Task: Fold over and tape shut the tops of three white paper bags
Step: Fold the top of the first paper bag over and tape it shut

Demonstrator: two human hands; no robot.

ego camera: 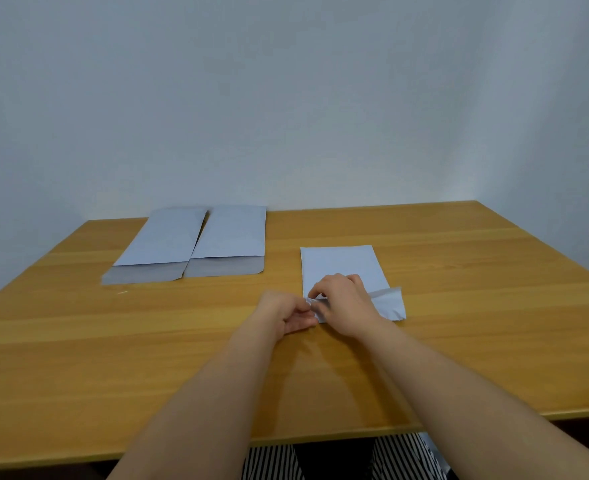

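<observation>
Three white paper bags lie flat on the wooden table (pixel 459 341). Two lie side by side at the back left, the left bag (pixel 158 245) and the middle bag (pixel 229 242), each with a folded flap at its near end. The third bag (pixel 343 266) lies right of centre, its near flap (pixel 390 303) partly lifted and creased. My left hand (pixel 287 315) pinches the flap's left corner. My right hand (pixel 343 304) lies over the flap with its fingers curled, pinching the same corner. No tape is visible.
A plain pale wall stands behind the table. The table's near edge runs across the bottom, with striped trousers (pixel 272 462) below it. A tiny pale scrap (pixel 122 292) lies near the left bag.
</observation>
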